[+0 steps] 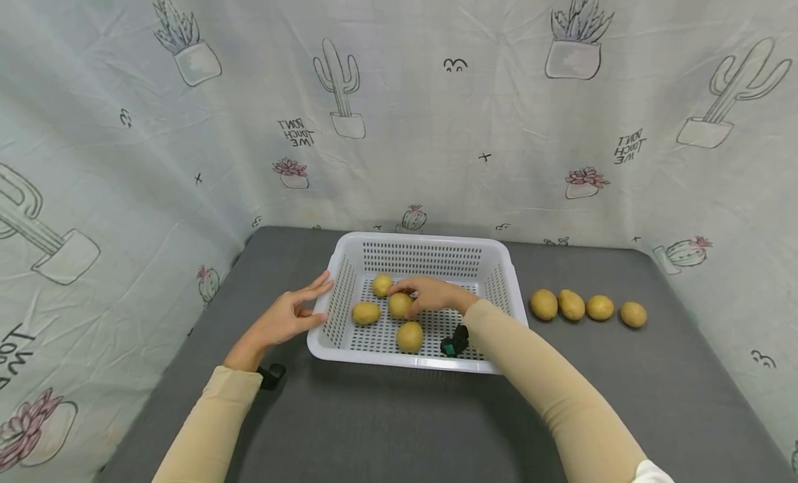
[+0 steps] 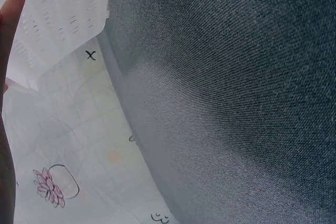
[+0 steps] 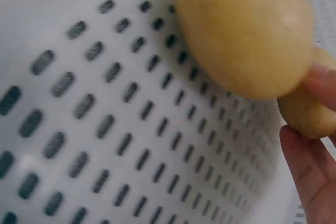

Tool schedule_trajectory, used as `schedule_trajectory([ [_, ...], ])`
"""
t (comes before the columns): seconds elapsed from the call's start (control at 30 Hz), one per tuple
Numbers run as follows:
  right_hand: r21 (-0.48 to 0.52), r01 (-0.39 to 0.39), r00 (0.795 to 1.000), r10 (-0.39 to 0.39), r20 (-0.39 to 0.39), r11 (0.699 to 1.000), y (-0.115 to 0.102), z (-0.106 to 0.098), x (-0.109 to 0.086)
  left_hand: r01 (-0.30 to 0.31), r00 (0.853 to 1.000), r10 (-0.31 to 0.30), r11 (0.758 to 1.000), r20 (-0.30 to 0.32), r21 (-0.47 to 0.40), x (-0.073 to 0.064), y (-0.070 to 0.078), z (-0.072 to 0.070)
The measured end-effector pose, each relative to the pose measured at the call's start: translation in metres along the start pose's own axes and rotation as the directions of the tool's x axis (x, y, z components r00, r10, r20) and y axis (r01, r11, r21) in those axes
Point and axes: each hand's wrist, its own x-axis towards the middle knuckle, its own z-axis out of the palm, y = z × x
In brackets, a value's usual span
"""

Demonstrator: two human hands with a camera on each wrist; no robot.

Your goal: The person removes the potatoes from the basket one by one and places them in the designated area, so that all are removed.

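A white perforated plastic basket (image 1: 416, 362) stands on the grey table with several yellow potatoes inside. My right hand (image 1: 430, 294) reaches into it and grips a potato (image 1: 400, 305) between thumb and fingers. The right wrist view shows this held potato (image 3: 307, 113) partly behind a nearer potato (image 3: 244, 30). Other potatoes lie around the hand: one behind (image 1: 382, 285), one to the left (image 1: 366, 313) and one in front (image 1: 409, 337). My left hand (image 1: 283, 320) has its fingers extended against the basket's left rim. In the left wrist view, one straight finger (image 2: 11, 11) shows beside the basket wall (image 2: 58, 24).
To the right of the basket, several potatoes (image 1: 571, 305) lie in a row on the table (image 1: 399, 427). A pale curtain (image 1: 411, 123) printed with cacti hangs behind and along the sides. The black wrist camera (image 1: 457, 341) on my right arm sits inside the basket's front wall.
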Motion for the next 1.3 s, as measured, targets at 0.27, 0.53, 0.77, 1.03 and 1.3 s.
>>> schedule_trajectory([
  [0.27, 0.082, 0.036, 0.999, -0.033, -0.037, 0.996, -0.002, -0.011, -0.003, 0.01, 1.0, -0.01, 1.0, 0.001, 0.003, 0.002, 0.002, -0.001],
  [0.53, 0.148, 0.08, 0.994, -0.067, -0.091, 0.986, -0.003, -0.019, -0.005, 0.01, 1.0, -0.01, 1.0, 0.005, 0.006, 0.002, 0.001, -0.001],
  [0.77, 0.254, 0.132, 0.986, -0.101, -0.132, 0.958, -0.008, -0.026, -0.01, 0.023, 1.0, -0.023, 1.0, 0.006, 0.004, 0.001, 0.002, -0.001],
  [1.03, 0.344, 0.212, 0.972, -0.159, -0.175, 0.915, -0.01, -0.03, -0.016, 0.006, 1.0, -0.006, 1.0, 0.015, -0.002, 0.0, 0.001, 0.0],
  [1.3, 0.384, 0.243, 0.956, -0.153, -0.251, 0.891, -0.01, -0.036, -0.022, 0.003, 1.0, -0.003, 1.0, 0.004, -0.001, 0.001, 0.001, 0.001],
])
